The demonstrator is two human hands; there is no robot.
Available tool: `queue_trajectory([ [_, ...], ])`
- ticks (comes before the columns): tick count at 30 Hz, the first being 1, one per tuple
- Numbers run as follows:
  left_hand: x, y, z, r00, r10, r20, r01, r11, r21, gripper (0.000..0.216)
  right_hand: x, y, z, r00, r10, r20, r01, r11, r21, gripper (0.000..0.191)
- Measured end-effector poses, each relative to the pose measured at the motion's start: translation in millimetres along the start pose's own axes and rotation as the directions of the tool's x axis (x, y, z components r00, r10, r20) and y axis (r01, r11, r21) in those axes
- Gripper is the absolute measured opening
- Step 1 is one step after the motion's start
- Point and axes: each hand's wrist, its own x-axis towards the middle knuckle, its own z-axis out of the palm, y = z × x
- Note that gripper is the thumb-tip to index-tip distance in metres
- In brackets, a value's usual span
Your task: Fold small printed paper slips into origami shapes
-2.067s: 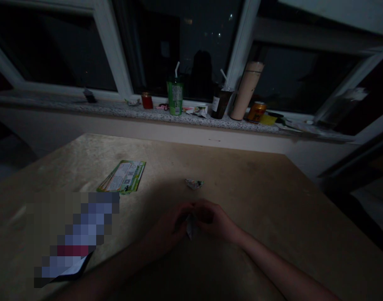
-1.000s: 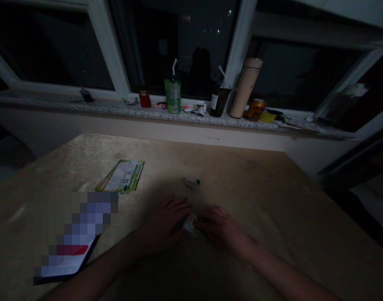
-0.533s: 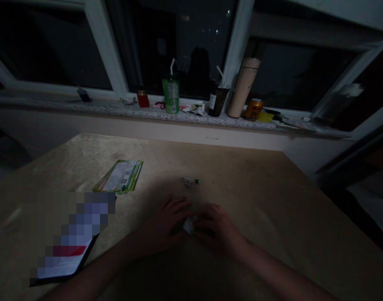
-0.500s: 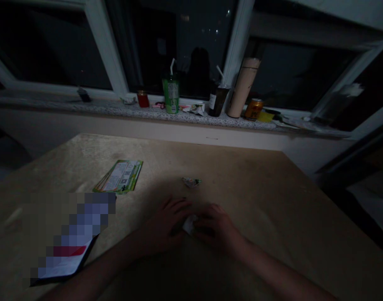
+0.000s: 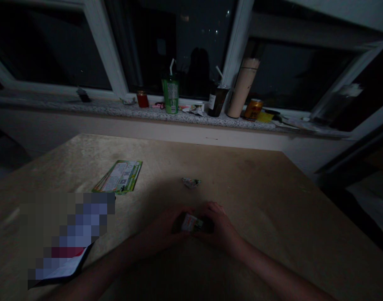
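Between my two hands is a small piece of folded printed paper [image 5: 191, 223], white with orange and green print, close to the wooden table. My left hand [image 5: 164, 228] curls in from the left, its fingertips at the paper's far edge and its thumb at the near edge. From the other side my right hand [image 5: 221, 225] is bent around the paper in the same way, thumb near the left one. Shadow hides the exact finger contacts. Just beyond the hands lies a folded, printed paper piece [image 5: 191, 182], pointed at its ends.
A fanned stack of green and white printed cards [image 5: 122, 176] lies on the table's left, with a phone [image 5: 65, 267], its screen partly pixelated, nearer me. Along the granite windowsill [image 5: 106, 108] stand a green cup [image 5: 170, 95], a dark cup [image 5: 216, 102], a tall flask [image 5: 244, 88] and a can [image 5: 253, 109].
The small paper has turned from a plain white face to a printed one. My left hand's fingers have drawn in from lying spread and now curl around it; the right hand has opened wider around it.
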Motion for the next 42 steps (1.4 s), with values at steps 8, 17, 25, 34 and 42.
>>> queue_trajectory([
  [8,2,10,7,0.993,-0.116,-0.012,0.102,0.91,-0.401,0.04,2,2,-2,0.998,0.03,0.061,-0.052,0.92,0.389,0.042],
  [17,5,9,5,0.978,-0.207,0.005,0.196,0.92,-0.341,0.032,1,-11,-7,0.955,0.146,0.257,-0.268,0.791,0.55,0.036],
  [25,5,14,5,0.966,-0.258,0.025,0.248,0.896,-0.369,0.035,-1,-11,0,0.922,0.238,0.305,-0.365,0.797,0.482,0.03],
  [34,7,21,6,0.976,-0.219,0.018,0.208,0.895,-0.394,0.03,0,-10,4,0.909,0.28,0.31,-0.406,0.766,0.498,0.031],
  [42,6,21,4,0.975,-0.221,-0.004,0.198,0.882,-0.428,0.031,-4,-10,5,0.884,0.246,0.398,-0.444,0.711,0.546,0.021],
])
